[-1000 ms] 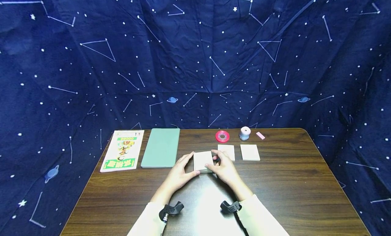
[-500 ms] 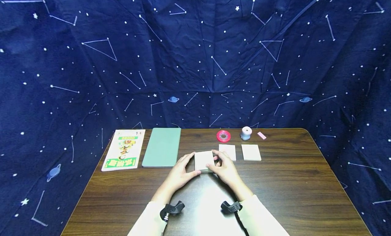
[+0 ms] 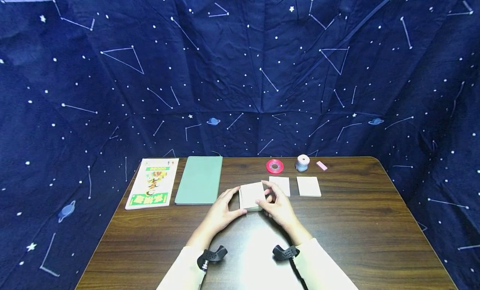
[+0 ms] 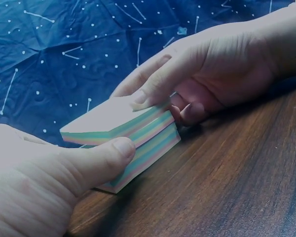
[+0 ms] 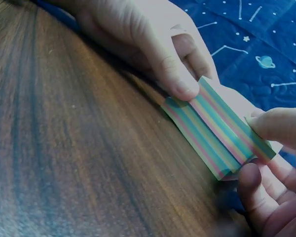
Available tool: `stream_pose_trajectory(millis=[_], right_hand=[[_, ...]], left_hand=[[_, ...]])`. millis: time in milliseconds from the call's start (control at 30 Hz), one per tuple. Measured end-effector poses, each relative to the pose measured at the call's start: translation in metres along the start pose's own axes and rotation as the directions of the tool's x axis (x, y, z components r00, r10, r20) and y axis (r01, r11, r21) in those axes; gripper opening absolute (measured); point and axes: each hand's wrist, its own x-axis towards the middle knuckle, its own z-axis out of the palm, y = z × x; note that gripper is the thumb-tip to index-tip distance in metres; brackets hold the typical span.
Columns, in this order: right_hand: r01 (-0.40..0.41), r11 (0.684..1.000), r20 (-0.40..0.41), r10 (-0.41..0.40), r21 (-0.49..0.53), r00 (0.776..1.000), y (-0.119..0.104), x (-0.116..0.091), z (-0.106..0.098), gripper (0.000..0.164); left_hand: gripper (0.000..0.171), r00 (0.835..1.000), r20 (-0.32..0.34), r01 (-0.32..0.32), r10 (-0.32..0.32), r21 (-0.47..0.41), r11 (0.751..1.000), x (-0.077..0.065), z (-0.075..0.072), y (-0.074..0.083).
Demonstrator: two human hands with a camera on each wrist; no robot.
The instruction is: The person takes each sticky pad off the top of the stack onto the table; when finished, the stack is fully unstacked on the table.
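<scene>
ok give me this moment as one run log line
left hand: grips striped-edge paper stack | right hand: pinches same stack, thumb on top | upper layers: offset from rest | green notebook: flat on table

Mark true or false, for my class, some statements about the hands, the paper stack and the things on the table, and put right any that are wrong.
1. Both the left hand and the right hand touch the paper stack. True.
2. The sides of the paper stack are plain white. False: they show stripes of several colours.
3. The green notebook lies between the illustrated booklet and the paper stack, seen from left to right. True.
4. The pink block lies on the green notebook. False: it lies on the table, to the right of the spool.
5. The right thumb is on top of the paper stack. True.
</scene>
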Motion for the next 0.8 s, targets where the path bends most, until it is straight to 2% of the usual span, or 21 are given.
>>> stream_pose_trajectory(millis=[167,467,600,800], right_hand=[[0.015,0.998,0.037,-0.018,0.068,0.999,0.001,-0.001,-0.003,0.074],[0.088,0.983,0.007,-0.091,0.163,0.996,0.002,-0.003,-0.003,0.072],[0.114,0.98,0.001,-0.116,0.163,0.993,-0.003,-0.006,-0.004,0.068],[0.202,0.964,-0.077,-0.191,0.172,0.979,-0.01,-0.009,-0.016,0.066]], left_hand=[[0.083,0.997,0.037,0.061,-0.061,-0.002,0.998,0.001,-0.002,0.005],[0.08,0.999,0.027,0.033,-0.034,0.01,0.999,0.0,-0.003,0.005],[0.081,0.999,0.03,0.035,-0.035,0.004,0.999,0.0,-0.004,0.005],[0.082,0.999,0.03,0.039,-0.039,0.001,0.999,0.0,-0.002,0.004]])
